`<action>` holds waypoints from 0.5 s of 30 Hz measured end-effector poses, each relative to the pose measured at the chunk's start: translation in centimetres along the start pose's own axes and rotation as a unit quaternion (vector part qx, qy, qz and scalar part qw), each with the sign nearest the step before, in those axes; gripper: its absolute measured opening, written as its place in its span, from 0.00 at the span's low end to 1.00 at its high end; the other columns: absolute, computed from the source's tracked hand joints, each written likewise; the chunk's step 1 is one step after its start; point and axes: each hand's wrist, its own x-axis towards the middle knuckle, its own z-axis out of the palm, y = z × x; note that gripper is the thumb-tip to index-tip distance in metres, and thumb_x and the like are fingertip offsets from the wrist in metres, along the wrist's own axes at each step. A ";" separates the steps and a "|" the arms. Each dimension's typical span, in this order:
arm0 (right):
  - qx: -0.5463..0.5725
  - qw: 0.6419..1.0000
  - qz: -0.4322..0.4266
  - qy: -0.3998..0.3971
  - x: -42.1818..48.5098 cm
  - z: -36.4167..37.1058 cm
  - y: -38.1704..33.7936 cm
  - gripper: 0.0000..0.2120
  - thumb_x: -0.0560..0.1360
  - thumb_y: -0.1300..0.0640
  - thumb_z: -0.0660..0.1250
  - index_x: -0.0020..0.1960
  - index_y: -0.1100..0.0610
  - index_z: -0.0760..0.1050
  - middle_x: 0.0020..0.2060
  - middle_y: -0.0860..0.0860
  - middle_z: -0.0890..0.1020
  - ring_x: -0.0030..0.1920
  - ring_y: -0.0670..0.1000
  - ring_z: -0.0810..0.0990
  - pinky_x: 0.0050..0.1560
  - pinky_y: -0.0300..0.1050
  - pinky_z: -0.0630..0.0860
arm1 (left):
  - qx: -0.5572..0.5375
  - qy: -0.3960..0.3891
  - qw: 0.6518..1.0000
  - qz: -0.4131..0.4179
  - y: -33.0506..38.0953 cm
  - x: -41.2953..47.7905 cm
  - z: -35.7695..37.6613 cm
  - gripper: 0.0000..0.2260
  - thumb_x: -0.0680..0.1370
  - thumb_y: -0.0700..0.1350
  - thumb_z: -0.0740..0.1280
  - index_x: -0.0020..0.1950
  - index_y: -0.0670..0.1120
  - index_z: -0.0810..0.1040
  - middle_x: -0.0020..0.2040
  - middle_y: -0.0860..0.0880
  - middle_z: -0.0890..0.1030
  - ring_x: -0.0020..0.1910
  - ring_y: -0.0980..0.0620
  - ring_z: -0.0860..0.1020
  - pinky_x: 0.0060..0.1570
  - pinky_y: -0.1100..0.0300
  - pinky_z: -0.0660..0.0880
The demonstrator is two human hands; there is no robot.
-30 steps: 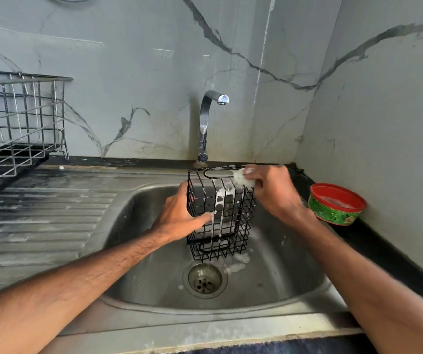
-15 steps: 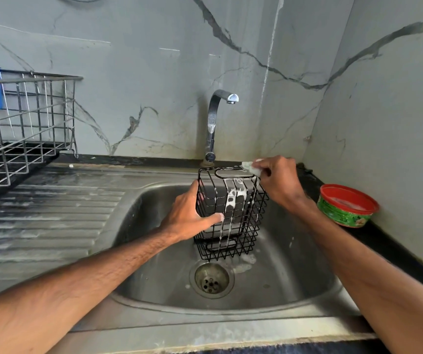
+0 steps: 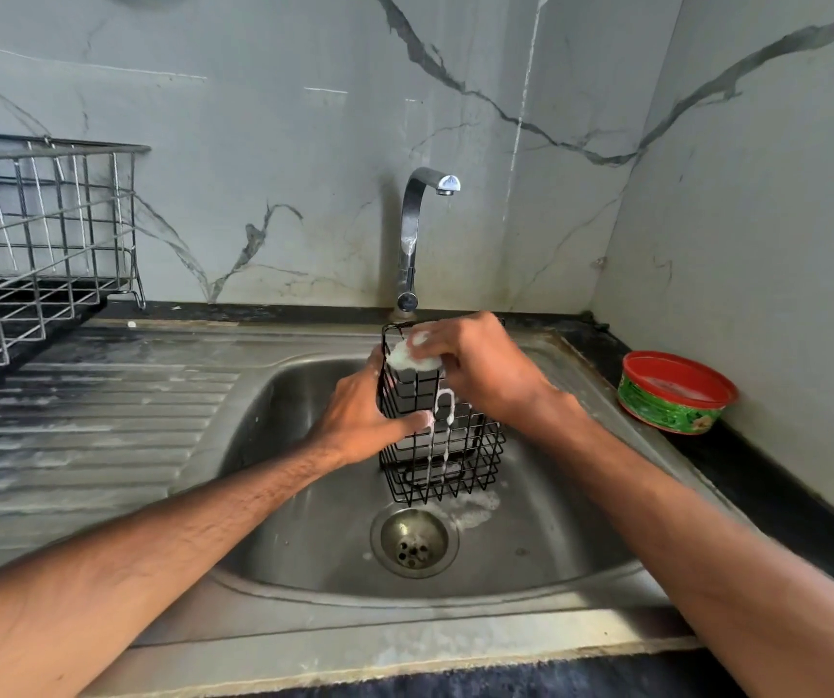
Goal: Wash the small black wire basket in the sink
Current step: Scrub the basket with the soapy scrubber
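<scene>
dish rack (image 3: 42,229) cropped left, basket (image 3: 447,460) rim part-hidden

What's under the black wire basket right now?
Soap foam lies on the sink floor below the black wire basket, beside the drain. The basket's base hides whether it touches the floor.

There are two hands (image 3: 362,420) (image 3: 485,370) and one each of basket (image 3: 455,471), sponge (image 3: 412,357), tap (image 3: 409,234), sink (image 3: 530,521), rack (image 3: 42,234), tub (image 3: 671,395)

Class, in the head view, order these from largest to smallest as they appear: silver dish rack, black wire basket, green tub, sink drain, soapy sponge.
1. silver dish rack, partly cut off by the frame
2. black wire basket
3. green tub and sink drain, too alike to rank
4. soapy sponge, partly hidden
</scene>
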 end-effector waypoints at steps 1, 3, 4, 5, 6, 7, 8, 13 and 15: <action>0.007 1.000 0.011 0.011 -0.5 -0.4 0.6 0.15 0.71 0.74 0.66 0.44 0.57 0.85 0.45 0.48 0.86 0.47 0.48 0.85 0.51 0.47 0.83 | -0.002 0.000 1.000 -0.009 -0.2 0.1 0.2 0.54 0.66 0.68 0.78 0.84 0.50 0.58 0.76 0.45 0.74 0.74 0.44 0.73 0.74 0.46 0.71; 0.007 0.998 0.058 0.039 -1.4 -1.1 1.8 0.14 0.73 0.74 0.68 0.50 0.59 0.86 0.52 0.53 0.87 0.52 0.49 0.86 0.55 0.43 0.83 | -0.004 -0.003 1.000 -0.025 -0.5 0.3 0.5 0.56 0.67 0.66 0.79 0.85 0.48 0.53 0.79 0.44 0.70 0.77 0.44 0.70 0.75 0.50 0.66; -0.002 0.995 0.083 0.054 -1.6 -1.4 2.5 0.14 0.74 0.73 0.68 0.53 0.60 0.85 0.56 0.54 0.86 0.54 0.50 0.86 0.55 0.42 0.82 | -0.006 -0.003 0.999 -0.032 -0.7 0.5 0.7 0.58 0.66 0.67 0.79 0.86 0.48 0.51 0.80 0.43 0.69 0.77 0.45 0.69 0.77 0.49 0.65; -0.005 0.993 0.102 0.065 -1.7 -1.5 3.2 0.14 0.74 0.73 0.68 0.54 0.61 0.85 0.58 0.55 0.85 0.55 0.51 0.86 0.55 0.42 0.83 | -0.005 -0.002 0.999 -0.038 -0.9 0.5 0.7 0.59 0.65 0.70 0.77 0.86 0.49 0.51 0.80 0.44 0.69 0.77 0.45 0.70 0.77 0.46 0.67; -0.003 0.990 0.118 0.076 -1.8 -1.6 3.9 0.14 0.74 0.74 0.68 0.54 0.62 0.85 0.58 0.56 0.84 0.56 0.53 0.86 0.55 0.42 0.83 | -0.003 0.000 0.999 -0.041 -1.2 0.7 0.7 0.59 0.63 0.72 0.75 0.85 0.51 0.53 0.78 0.45 0.71 0.76 0.46 0.72 0.76 0.44 0.70; 0.001 0.988 0.133 0.085 -1.9 -1.8 4.4 0.14 0.75 0.74 0.67 0.54 0.63 0.85 0.59 0.57 0.84 0.57 0.53 0.85 0.56 0.41 0.82 | -0.001 0.002 0.999 -0.039 -1.4 0.8 0.7 0.58 0.62 0.73 0.74 0.84 0.51 0.56 0.76 0.46 0.74 0.73 0.47 0.74 0.74 0.44 0.72; 0.000 0.984 0.152 0.093 -2.0 -1.9 4.8 0.14 0.75 0.75 0.66 0.55 0.63 0.84 0.59 0.57 0.84 0.57 0.54 0.85 0.57 0.39 0.81 | 0.000 0.004 0.999 -0.035 -1.5 0.9 0.7 0.56 0.62 0.73 0.74 0.83 0.51 0.58 0.74 0.46 0.76 0.71 0.48 0.76 0.72 0.45 0.74; 0.010 0.966 0.226 0.123 -2.7 -2.3 6.0 0.14 0.76 0.74 0.65 0.56 0.63 0.84 0.59 0.58 0.84 0.54 0.52 0.86 0.49 0.33 0.81 | 0.017 0.004 0.999 -0.028 -1.7 0.9 0.7 0.56 0.61 0.75 0.74 0.82 0.53 0.59 0.71 0.48 0.78 0.68 0.48 0.77 0.70 0.47 0.76; 0.007 0.964 0.247 0.099 -2.8 -2.5 5.9 0.14 0.76 0.74 0.65 0.57 0.63 0.83 0.59 0.58 0.83 0.39 0.45 0.83 0.35 0.24 0.75 | 0.015 0.004 1.000 -0.026 -1.9 1.0 0.6 0.56 0.61 0.75 0.73 0.82 0.52 0.59 0.72 0.48 0.78 0.69 0.49 0.77 0.71 0.48 0.75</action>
